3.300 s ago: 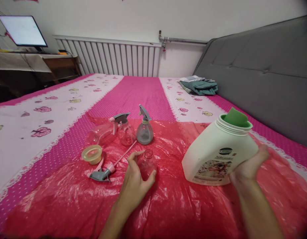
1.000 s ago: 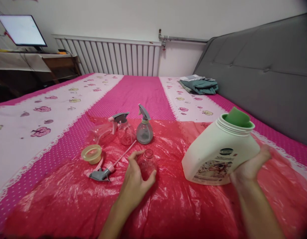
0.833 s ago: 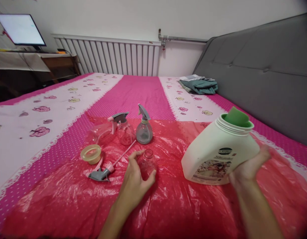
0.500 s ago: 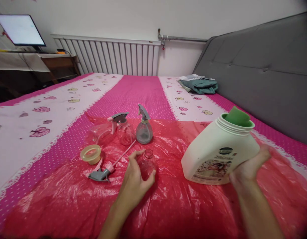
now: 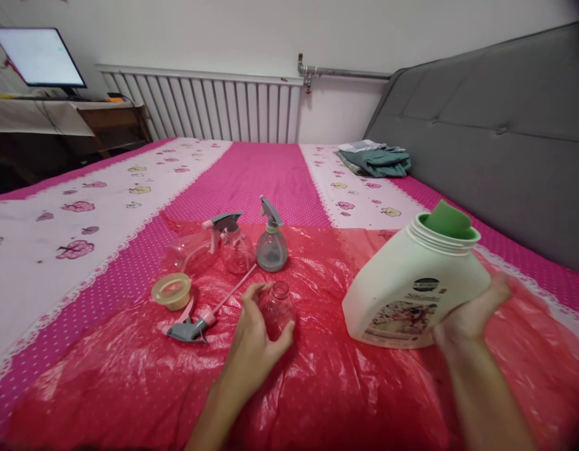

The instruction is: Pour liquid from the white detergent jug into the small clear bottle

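My left hand (image 5: 254,341) is wrapped round a small clear bottle (image 5: 277,308) with an open neck, standing on a red plastic sheet (image 5: 318,388). My right hand (image 5: 470,313) grips the side of a big white detergent jug (image 5: 412,285), tilted, with a green spout (image 5: 447,220) in its open mouth. A grey and pink trigger sprayer head (image 5: 193,326) with its thin tube lies just left of my left hand. A yellowish cap (image 5: 172,290) lies beyond it.
Two small spray bottles, one clear pink (image 5: 230,245) and one grey (image 5: 272,241), stand behind on the sheet, with another clear bottle (image 5: 188,252) lying beside them. Folded clothes (image 5: 376,161) lie far right by the grey headboard (image 5: 496,138). Radiator and monitor at the back.
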The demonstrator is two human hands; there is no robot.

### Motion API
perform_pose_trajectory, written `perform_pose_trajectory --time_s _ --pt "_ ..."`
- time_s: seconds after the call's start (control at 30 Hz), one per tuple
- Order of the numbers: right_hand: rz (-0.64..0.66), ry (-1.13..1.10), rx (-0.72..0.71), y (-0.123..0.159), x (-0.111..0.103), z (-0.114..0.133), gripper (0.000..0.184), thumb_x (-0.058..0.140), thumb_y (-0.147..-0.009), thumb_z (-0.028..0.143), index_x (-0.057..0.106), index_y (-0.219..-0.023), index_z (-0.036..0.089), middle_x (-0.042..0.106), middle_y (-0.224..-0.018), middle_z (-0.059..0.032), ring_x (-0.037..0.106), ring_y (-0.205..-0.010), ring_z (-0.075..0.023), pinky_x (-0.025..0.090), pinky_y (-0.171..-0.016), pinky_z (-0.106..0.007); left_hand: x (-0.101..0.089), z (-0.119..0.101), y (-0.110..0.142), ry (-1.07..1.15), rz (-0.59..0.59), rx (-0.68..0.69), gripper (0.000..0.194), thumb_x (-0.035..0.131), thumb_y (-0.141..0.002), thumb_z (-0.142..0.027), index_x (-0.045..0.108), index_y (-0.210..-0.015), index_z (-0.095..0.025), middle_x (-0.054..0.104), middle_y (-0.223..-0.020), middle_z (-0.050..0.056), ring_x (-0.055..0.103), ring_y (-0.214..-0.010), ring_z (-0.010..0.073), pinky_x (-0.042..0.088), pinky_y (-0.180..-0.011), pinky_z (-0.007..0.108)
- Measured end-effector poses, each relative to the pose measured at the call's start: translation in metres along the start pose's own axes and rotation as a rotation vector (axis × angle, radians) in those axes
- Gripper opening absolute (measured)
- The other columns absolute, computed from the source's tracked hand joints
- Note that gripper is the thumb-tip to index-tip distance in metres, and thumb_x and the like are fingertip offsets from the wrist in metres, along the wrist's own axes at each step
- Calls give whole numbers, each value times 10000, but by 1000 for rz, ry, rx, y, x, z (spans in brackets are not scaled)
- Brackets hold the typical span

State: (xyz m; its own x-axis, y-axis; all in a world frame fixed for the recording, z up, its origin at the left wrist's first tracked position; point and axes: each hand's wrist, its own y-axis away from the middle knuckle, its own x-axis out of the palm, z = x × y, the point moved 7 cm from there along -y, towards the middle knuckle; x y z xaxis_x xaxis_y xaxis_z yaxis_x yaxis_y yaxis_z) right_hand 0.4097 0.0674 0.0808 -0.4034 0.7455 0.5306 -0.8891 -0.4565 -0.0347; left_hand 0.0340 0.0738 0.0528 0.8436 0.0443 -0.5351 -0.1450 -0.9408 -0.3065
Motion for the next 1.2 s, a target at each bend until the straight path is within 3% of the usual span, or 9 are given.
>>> perform_pose_trajectory --time_s 0.27,0.57,0.7,0.83,1.0,1.2 --pt "9 10 -7 -1 -1 0 728 395 -841 870 671 -947 205 673 -902 -34 612 -943 -200 479 -619 -255 -1 -2 -1 -1 16 -16 599 640 -967 -408 313 -1441 -245 530 -1490 166 565 -1468 365 430 -1253 625" --pt "8 -14 -2 -3 -4 -4 729 398 -874 851 692 -973 191 696 -967 -50 635 -929 -202 506 -622 -274 0 -4 -4 4 40 -3 554 652 -957 -376 364 -1414 -253 579 -1445 143 607 -1419 346 455 -1237 600" --pt "2 -27 5 -1 -3 -3 699 314 -953 766 701 -1012 187 710 -988 -47 637 -902 -178 503 -618 -253 -1 -5 -4 10 33 4 561 658 -956 -358 363 -1421 -254 581 -1455 147 600 -1427 348 448 -1239 605" --pt "-10 -20 11 -1 -2 -2 749 286 -961 799 705 -987 178 711 -999 -57 637 -910 -176 496 -614 -245 1 -3 -3 6 42 3 570 647 -966 -368 341 -1434 -255 570 -1466 149 597 -1433 347 444 -1241 610" --pt "-25 -31 14 -1 -2 -1 738 278 -972 793 697 -984 184 705 -1004 -51 634 -930 -172 507 -642 -245 -1 -5 -3 9 9 21 702 665 -960 -373 266 -1530 -275 538 -1529 155 560 -1482 356 428 -1256 619" --pt "-1 -18 -4 0 -2 -1 743 349 -918 832 703 -981 182 705 -1014 -58 637 -937 -197 502 -628 -278 -1 -6 -4 -8 44 19 556 653 -964 -362 377 -1435 -258 573 -1446 146 606 -1406 357 462 -1222 627"
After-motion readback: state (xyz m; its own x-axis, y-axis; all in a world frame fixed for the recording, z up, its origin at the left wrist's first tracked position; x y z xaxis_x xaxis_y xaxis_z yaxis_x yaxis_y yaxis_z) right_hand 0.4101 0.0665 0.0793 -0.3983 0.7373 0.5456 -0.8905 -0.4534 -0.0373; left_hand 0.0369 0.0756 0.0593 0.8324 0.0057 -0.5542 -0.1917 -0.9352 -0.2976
